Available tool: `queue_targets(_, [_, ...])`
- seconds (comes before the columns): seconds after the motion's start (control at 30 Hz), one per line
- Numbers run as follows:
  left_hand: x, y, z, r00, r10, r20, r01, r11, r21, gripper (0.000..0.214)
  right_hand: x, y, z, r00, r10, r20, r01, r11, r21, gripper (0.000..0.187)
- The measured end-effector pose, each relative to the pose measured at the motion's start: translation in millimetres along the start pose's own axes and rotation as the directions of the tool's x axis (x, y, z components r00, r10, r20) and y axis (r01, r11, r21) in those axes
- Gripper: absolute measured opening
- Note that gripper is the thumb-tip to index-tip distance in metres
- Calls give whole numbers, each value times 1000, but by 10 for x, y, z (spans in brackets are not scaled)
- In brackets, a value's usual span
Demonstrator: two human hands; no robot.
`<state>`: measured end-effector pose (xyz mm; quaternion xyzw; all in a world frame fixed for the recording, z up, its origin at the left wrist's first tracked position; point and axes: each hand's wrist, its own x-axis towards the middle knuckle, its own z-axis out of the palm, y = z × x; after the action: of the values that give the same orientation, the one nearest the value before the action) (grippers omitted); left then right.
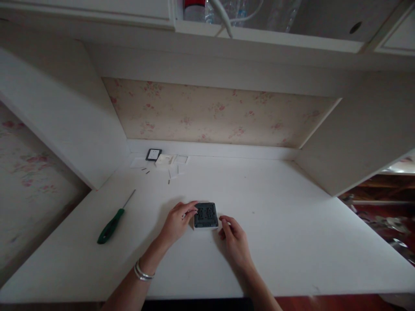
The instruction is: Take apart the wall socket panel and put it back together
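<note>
A dark square wall-socket unit (207, 221) with slots in its face sits in a white base on the desk, between my hands. My left hand (175, 222) is at its left edge, thumb and fingers pinched around a small pale piece (189, 212) whose kind I cannot make out. Just off the unit's right side is my right hand (235, 237), its thumb and fingertips pressed together. Whatever it holds, if anything, is too small to tell.
Left on the white desk (292, 250) lies a green-handled screwdriver (112, 225). Near the back edge are a dark-framed square plate (153, 154), a white frame (164, 160), thin white pieces (173, 172) and several small screws (148, 172). An overhead shelf (275, 36) holds plastic bottles.
</note>
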<state>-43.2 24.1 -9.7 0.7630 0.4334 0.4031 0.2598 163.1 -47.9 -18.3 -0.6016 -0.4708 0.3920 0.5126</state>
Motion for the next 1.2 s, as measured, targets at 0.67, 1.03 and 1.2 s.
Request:
queue_targets(0.67, [-23, 37, 12, 991, 123, 56, -130, 982, 137, 30, 3, 17, -1, 1000, -17, 20, 18, 998, -59, 39])
queue_targets(1.03, [-34, 51, 17, 996, 80, 39, -84, 992, 98, 30, -8, -14, -11, 999, -23, 25, 25, 997, -73, 37])
queue_targets(1.2, [-37, 32, 33, 995, 93, 22, -95, 990, 105, 30, -5, 9, -15, 999, -37, 28, 40, 996, -83, 37])
